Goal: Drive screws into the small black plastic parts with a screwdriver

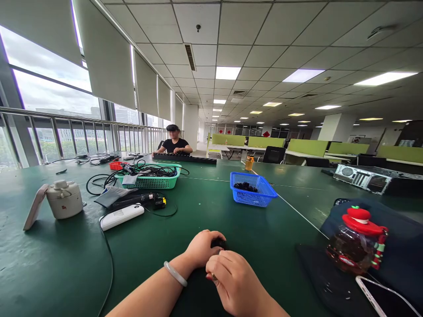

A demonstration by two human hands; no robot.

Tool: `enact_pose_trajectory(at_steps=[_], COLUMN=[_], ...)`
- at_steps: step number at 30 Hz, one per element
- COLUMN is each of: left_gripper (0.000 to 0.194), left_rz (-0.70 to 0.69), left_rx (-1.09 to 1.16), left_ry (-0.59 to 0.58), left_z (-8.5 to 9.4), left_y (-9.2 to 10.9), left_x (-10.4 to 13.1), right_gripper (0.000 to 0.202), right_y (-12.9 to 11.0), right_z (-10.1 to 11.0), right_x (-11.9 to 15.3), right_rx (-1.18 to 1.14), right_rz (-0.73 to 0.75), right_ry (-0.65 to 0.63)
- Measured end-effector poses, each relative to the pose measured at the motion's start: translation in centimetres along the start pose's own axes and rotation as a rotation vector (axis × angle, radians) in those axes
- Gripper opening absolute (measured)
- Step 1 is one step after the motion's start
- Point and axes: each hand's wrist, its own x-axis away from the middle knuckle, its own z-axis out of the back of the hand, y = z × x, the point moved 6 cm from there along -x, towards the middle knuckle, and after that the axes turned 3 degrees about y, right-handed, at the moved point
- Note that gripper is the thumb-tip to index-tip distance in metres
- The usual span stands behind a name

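Observation:
My left hand (pixel 204 248), with a pale bangle at the wrist, is closed around a small black object (pixel 218 242) low over the green table (pixel 148 268). Just to its right and nearer to me, my right hand (pixel 230 277) has its fingers curled in a pinch. A tiny brass-coloured bit shows between those fingers, too small to identify. Both hands are close together, and the fingertips of my left hand are partly hidden. Beyond them stands a blue basket (pixel 253 200) with black parts (pixel 245 187) inside.
Left lie a green basket (pixel 158 181) of cables, a white power strip (pixel 122 216), a white jar (pixel 65 201) and a propped phone (pixel 35 207). Right are a red-lidded bottle (pixel 355 242), dark cloth and a phone (pixel 383 295). A person (pixel 175 143) sits at the far end.

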Motion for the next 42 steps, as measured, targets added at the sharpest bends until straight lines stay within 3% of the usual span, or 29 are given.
enact_pose_trajectory(at_steps=[7, 22, 28, 42], left_gripper=[0.035, 0.039, 0.039, 0.042], left_rz=[0.008, 0.002, -0.017, 0.002], left_rx=[0.023, 0.02, 0.015, 0.01], left_ry=[0.008, 0.005, -0.014, 0.022], left_z=[0.0, -0.2, -0.4, 0.0], left_y=[-0.2, -0.5, -0.6, -0.3], left_x=[0.1, 0.0, -0.1, 0.1], right_gripper=[0.022, 0.023, 0.022, 0.016], right_y=[0.5, 0.6, 1.0, -0.1], right_z=[-0.5, 0.1, -1.0, -3.9], right_x=[0.0, 0.0, 0.3, 1.3], right_rx=[-0.028, -0.031, -0.022, 0.139], right_rz=[-0.029, -0.003, -0.028, 0.108], right_ry=[-0.046, 0.011, -0.063, -0.235])
